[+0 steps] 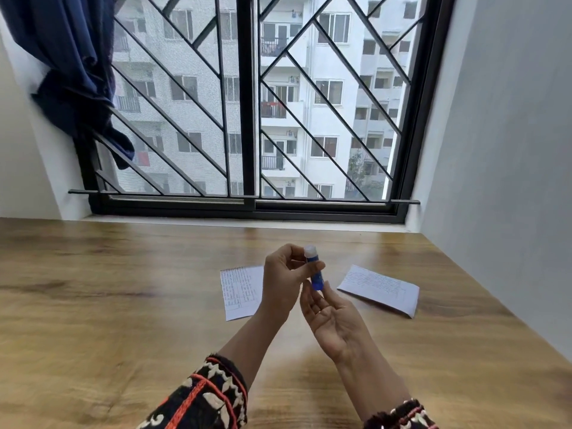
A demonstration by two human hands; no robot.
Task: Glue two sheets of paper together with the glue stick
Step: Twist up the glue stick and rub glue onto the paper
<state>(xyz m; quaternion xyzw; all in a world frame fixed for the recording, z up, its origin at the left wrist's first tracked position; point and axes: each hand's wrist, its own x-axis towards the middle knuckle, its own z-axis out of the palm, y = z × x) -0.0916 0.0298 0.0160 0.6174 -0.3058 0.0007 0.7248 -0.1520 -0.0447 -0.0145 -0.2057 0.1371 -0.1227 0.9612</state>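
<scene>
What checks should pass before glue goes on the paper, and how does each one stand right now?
1. Glue stick held firmly: ok, the left hand grips it above the table.
2. Cap off: not ok, the white cap seems to be on.
3. Right hand free: ok, palm up and fingers straight, under the stick's base.
4. Both sheets lying flat: ok, the left sheet and right sheet lie on the table.
5. Sheets lined up for joining: not ok, they lie apart at different angles.
6. Glue already on either sheet: cannot tell.
</scene>
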